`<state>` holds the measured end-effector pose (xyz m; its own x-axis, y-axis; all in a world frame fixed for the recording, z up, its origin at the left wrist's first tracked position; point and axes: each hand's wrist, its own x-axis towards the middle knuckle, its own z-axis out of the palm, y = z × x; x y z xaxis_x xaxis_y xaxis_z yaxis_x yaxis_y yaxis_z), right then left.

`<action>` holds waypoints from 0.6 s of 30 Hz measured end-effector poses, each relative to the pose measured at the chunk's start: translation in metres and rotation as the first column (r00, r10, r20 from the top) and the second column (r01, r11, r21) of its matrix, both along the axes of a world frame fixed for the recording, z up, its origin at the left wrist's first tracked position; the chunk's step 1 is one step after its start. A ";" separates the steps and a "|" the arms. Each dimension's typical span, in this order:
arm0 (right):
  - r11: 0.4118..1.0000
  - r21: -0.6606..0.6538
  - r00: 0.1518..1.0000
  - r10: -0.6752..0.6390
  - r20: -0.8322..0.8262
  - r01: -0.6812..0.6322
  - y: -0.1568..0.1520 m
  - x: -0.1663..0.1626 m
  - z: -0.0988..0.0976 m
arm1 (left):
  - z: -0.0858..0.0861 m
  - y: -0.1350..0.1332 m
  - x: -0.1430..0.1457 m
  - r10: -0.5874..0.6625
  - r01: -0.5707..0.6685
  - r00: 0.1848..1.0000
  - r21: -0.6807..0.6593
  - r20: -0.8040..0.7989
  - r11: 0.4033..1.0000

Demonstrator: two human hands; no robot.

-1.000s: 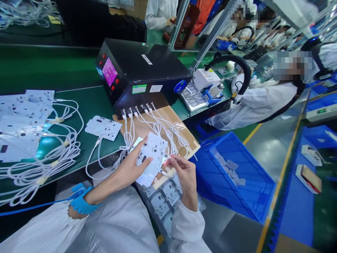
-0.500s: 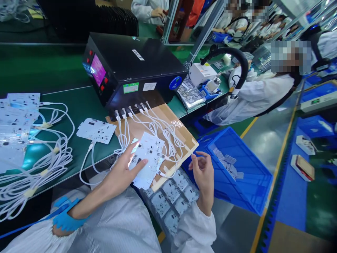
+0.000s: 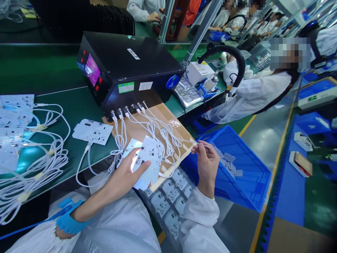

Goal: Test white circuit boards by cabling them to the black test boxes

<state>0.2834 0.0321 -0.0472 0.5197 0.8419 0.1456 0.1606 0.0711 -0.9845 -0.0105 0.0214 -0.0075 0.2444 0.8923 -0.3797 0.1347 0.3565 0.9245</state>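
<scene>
Six white cables (image 3: pixel 121 135), as near as the count allows, are sitting plugged into the front of the black metal tester box (image 3: pixel 131 63) on the green counter (image 3: pixel 65 102) and trailing over a brown cardboard sheet (image 3: pixel 137 130). One flat white circuit board (image 3: pixel 92 130) is lying further left with a cable already seated in its edge. A second white circuit board (image 3: pixel 150 154) is resting at the cardboard's near edge under the left hand (image 3: pixel 123 175), whose thumb is lying across its face; whether those fingers are curling beneath it cannot be told. The right hand (image 3: pixel 207 163) is pinching a loose cable end (image 3: pixel 195 146) between thumb and forefinger, apart from that board, so this lead is judged not yet joined to it. How many leads are already reaching the board is getting lost in the tangle, and the connector is showing too small to read.
</scene>
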 end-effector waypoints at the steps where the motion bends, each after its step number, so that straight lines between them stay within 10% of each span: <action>1: 0.999 0.034 0.999 0.029 -0.041 -0.027 0.002 -0.010 0.005 | 0.002 0.000 0.001 -0.002 0.002 1.000 0.004 0.007 1.000; 9: 0.907 0.071 0.909 0.417 -0.011 -0.415 0.002 -0.083 0.029 | 0.007 -0.004 0.012 -0.088 0.087 0.994 -0.010 -0.071 0.996; 18: 0.868 0.082 0.839 0.445 0.313 -0.490 0.000 -0.090 0.033 | 0.014 -0.002 0.024 -0.143 0.142 0.989 0.027 0.032 0.990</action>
